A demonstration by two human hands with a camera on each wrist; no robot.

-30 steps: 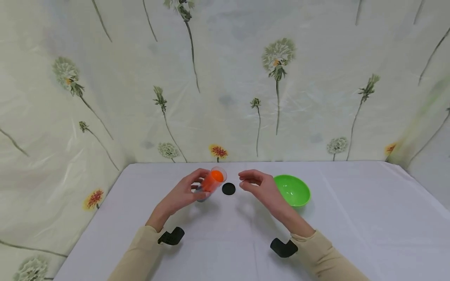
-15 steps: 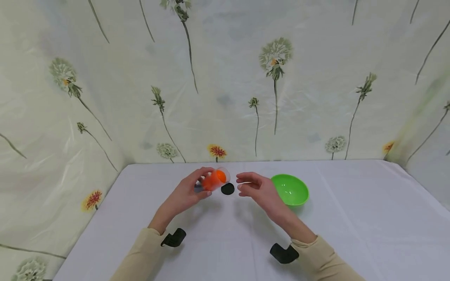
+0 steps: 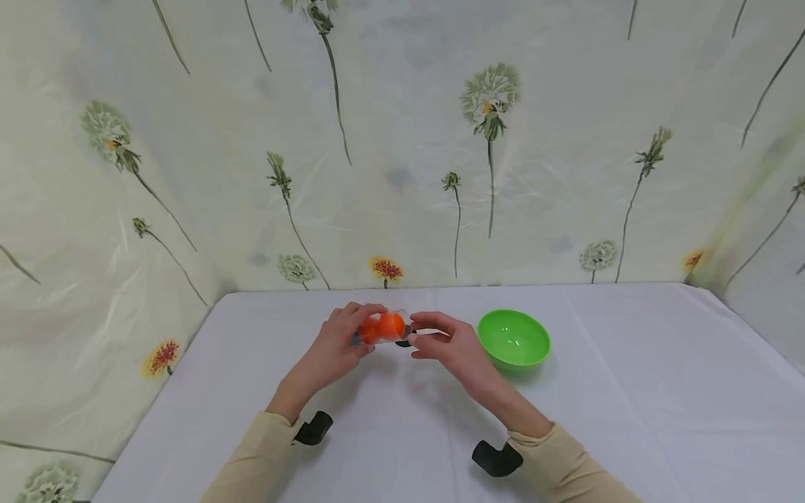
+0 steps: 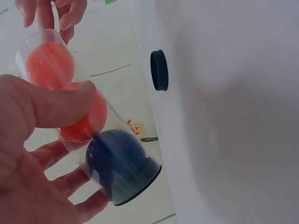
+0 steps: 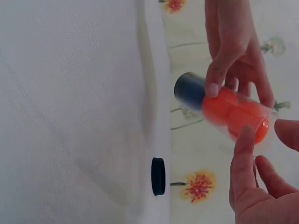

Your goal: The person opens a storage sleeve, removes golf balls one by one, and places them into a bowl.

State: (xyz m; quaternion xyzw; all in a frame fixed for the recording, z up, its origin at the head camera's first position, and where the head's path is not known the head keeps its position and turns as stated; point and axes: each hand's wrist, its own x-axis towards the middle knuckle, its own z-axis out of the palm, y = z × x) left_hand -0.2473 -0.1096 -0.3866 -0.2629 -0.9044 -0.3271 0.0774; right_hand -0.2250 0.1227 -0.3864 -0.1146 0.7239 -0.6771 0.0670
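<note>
My left hand [image 3: 336,342] grips a clear plastic tube [image 4: 119,116], tipped almost onto its side with its uncapped mouth toward the right. Inside are two orange balls [image 4: 49,65] and a dark blue ball [image 4: 114,156], the blue one at the end closed by a dark cap. One orange ball lies right by the mouth. My right hand [image 3: 449,346] is at that mouth, its thumb and fingers parted and its fingertips close to the rim. A round black lid [image 5: 158,176] rests on the table below the tube, partly hidden in the head view.
A green bowl [image 3: 513,339] stands on the white-covered table [image 3: 629,391], just right of my right hand. Behind the table hangs a flower-patterned cloth [image 3: 402,140]. Black wrist mounts [image 3: 497,459] stick out beneath both sleeves.
The tube has tilted from slanting upward to nearly level, and an orange ball has moved to its mouth. My right hand has come left to the tube's open end.
</note>
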